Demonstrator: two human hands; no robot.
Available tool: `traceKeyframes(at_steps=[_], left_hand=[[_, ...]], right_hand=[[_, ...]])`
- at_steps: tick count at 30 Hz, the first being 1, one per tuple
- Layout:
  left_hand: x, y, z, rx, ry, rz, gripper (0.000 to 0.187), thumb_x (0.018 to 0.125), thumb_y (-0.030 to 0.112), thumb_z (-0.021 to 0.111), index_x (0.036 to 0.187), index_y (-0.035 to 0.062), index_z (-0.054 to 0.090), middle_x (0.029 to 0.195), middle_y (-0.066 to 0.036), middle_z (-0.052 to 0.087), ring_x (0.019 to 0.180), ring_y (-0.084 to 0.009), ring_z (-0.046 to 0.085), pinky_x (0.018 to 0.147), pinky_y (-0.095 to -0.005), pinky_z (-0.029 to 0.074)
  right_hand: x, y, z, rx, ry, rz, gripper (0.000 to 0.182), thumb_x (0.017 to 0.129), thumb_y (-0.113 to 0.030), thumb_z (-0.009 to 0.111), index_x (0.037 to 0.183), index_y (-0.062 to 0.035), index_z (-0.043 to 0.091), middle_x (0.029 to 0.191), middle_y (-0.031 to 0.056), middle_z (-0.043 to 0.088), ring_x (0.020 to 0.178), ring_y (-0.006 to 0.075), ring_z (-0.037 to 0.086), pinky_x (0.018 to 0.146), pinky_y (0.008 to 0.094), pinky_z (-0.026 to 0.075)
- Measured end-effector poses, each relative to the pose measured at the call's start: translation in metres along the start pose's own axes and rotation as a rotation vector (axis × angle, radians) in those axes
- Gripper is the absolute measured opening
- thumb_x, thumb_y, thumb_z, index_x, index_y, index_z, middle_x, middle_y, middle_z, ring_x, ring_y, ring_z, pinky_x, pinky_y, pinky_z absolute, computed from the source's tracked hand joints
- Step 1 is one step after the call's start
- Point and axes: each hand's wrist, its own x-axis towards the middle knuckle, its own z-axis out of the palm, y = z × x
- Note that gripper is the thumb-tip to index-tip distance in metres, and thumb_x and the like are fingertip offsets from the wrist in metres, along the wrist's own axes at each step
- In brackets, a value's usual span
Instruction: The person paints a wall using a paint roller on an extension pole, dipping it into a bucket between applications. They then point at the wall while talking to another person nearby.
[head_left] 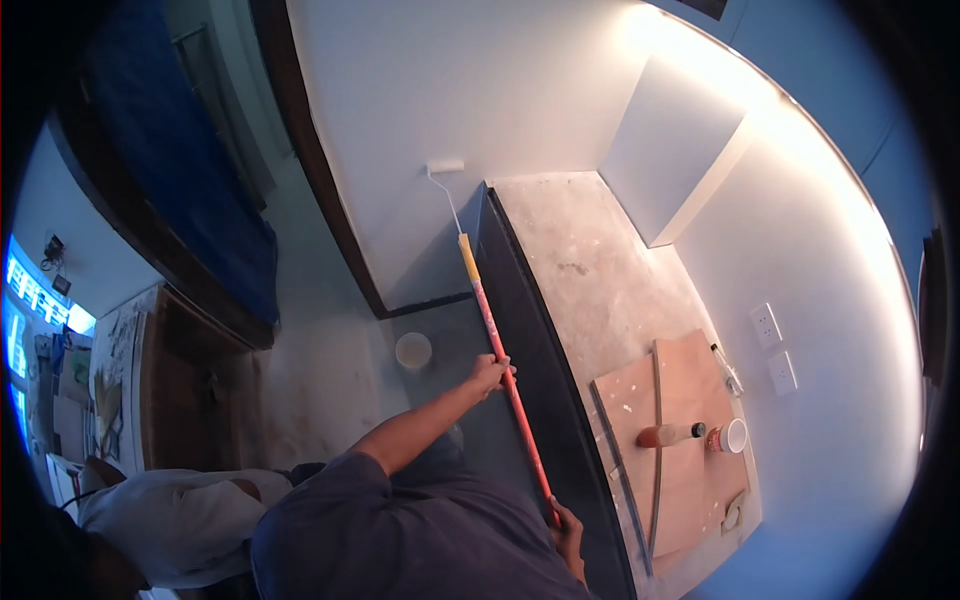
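A long red pole (514, 400) with a yellow upper grip runs up to a white paint roller (446, 166), which lies against the pale wall (380, 90). My left hand (490, 374) is wrapped round the middle of the pole. Lower down, near the pole's bottom end, my right hand (567, 530) is closed on it too. Beside the pole, on its right, is the dark front of a raised ledge (545, 350).
Brown boards (690, 390) on the ledge carry a bottle (658, 436) and a cup (733, 436). A round white container (413, 350) stands on the floor. Another person (180, 520) is at lower left. Wall sockets (767, 324) are at right.
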Motion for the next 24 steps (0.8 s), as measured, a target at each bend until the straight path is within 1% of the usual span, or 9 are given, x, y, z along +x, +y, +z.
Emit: traceKeyframes(at_steps=[3,5,8,10,12,15,18,21,24], left_hand=[[0.004,-0.016,-0.010,-0.010,0.027,-0.088,0.027,0.100,0.024,0.053,0.110,-0.0010,0.054,0.096,-0.013,0.065,0.079,-0.0250,0.068,0.071,-0.0448,0.060],[0.012,-0.022,-0.014,-0.009,0.046,-0.121,0.027,0.100,0.024,0.051,0.109,-0.0015,0.053,0.093,-0.012,0.065,0.075,-0.0242,0.067,0.067,-0.0434,0.060],[0.026,-0.029,-0.020,-0.050,0.049,-0.210,0.027,0.099,0.023,0.053,0.112,-0.0005,0.053,0.098,-0.014,0.064,0.080,-0.0259,0.068,0.071,-0.0455,0.060],[0.036,-0.037,-0.026,-0.071,0.050,-0.212,0.027,0.100,0.023,0.051,0.111,-0.0012,0.052,0.097,-0.014,0.064,0.078,-0.0264,0.067,0.069,-0.0455,0.060],[0.047,-0.043,-0.032,-0.091,0.068,-0.240,0.027,0.100,0.023,0.049,0.112,-0.0016,0.050,0.097,-0.015,0.063,0.077,-0.0271,0.067,0.067,-0.0456,0.059],[0.080,-0.050,-0.048,-0.131,0.130,-0.311,0.028,0.100,0.022,0.047,0.116,-0.0017,0.047,0.098,-0.015,0.063,0.076,-0.0281,0.067,0.066,-0.0463,0.059],[0.112,-0.053,-0.064,-0.173,0.197,-0.309,0.029,0.100,0.021,0.047,0.117,-0.0022,0.046,0.097,-0.015,0.062,0.075,-0.0277,0.066,0.066,-0.0458,0.059],[0.147,-0.068,-0.085,-0.198,0.223,-0.328,0.025,0.099,0.018,0.047,0.114,-0.0020,0.047,0.096,-0.014,0.061,0.074,-0.0273,0.066,0.065,-0.0450,0.059],[0.157,-0.065,-0.095,-0.192,0.239,-0.382,0.020,0.097,0.013,0.049,0.110,-0.0016,0.048,0.095,-0.013,0.060,0.074,-0.0274,0.066,0.064,-0.0428,0.059]], right_hand=[[-0.002,0.004,0.004,-0.012,-0.004,-0.040,0.050,0.073,0.006,0.069,0.119,-0.0131,0.067,0.088,0.0171,0.068,0.079,0.0316,0.069,0.070,0.0365,0.053],[0.002,-0.008,0.005,-0.037,-0.005,-0.012,0.051,0.072,0.006,0.068,0.119,-0.0134,0.067,0.084,0.0167,0.067,0.077,0.0315,0.068,0.069,0.0367,0.053],[0.014,-0.023,0.004,-0.099,-0.005,0.042,0.050,0.072,0.007,0.066,0.118,-0.0131,0.067,0.080,0.0161,0.065,0.072,0.0320,0.067,0.066,0.0373,0.052],[0.017,-0.037,0.004,-0.142,-0.033,0.091,0.049,0.073,0.006,0.065,0.118,-0.0128,0.067,0.077,0.0159,0.064,0.070,0.0322,0.066,0.064,0.0375,0.052],[0.038,-0.057,0.001,-0.184,-0.080,0.126,0.047,0.074,0.005,0.064,0.117,-0.0127,0.067,0.075,0.0159,0.062,0.069,0.0323,0.066,0.062,0.0374,0.052],[0.070,-0.082,0.015,-0.297,-0.086,0.063,0.047,0.076,0.000,0.067,0.121,-0.0145,0.065,0.075,0.0134,0.061,0.067,0.0323,0.064,0.058,0.0401,0.051],[0.109,-0.095,0.033,-0.429,-0.135,0.019,0.049,0.078,-0.002,0.067,0.125,-0.0155,0.061,0.075,0.0114,0.060,0.066,0.0321,0.063,0.055,0.0424,0.050],[0.151,-0.104,0.053,-0.469,-0.187,0.014,0.048,0.080,-0.004,0.067,0.126,-0.0154,0.059,0.074,0.0105,0.061,0.065,0.0320,0.062,0.054,0.0432,0.049],[0.192,-0.108,0.083,-0.494,-0.183,0.002,0.044,0.081,-0.005,0.065,0.124,-0.0145,0.059,0.074,0.0109,0.061,0.064,0.0323,0.062,0.053,0.0436,0.049]])
